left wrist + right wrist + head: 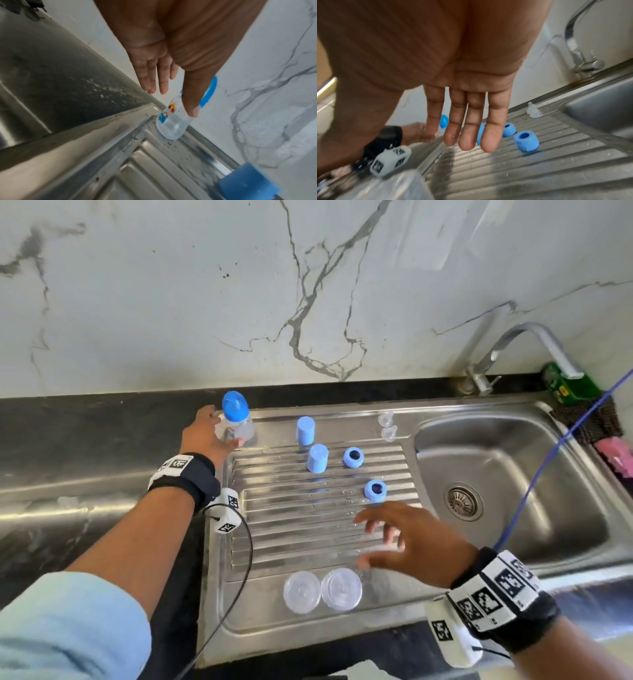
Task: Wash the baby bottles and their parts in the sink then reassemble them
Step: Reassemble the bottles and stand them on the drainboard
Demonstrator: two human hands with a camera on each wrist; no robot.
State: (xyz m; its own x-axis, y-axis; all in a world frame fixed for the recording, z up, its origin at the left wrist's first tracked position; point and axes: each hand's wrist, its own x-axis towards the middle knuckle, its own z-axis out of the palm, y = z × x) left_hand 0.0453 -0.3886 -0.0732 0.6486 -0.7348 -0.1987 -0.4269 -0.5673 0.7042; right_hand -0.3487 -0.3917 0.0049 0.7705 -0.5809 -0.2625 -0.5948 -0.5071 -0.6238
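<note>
An upright capped bottle point(236, 419) is seen at the drainboard's point(308, 529) back left corner, flanked by the left hand point(205, 436), fingers straight. The right hand point(411, 542) is spread above.

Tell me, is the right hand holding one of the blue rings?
No, the right hand hangs over the draining board with straight fingers and holds nothing, while both blue rings lie on the board beyond it.

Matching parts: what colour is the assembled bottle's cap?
Blue cap, clearest in the head view.
</note>
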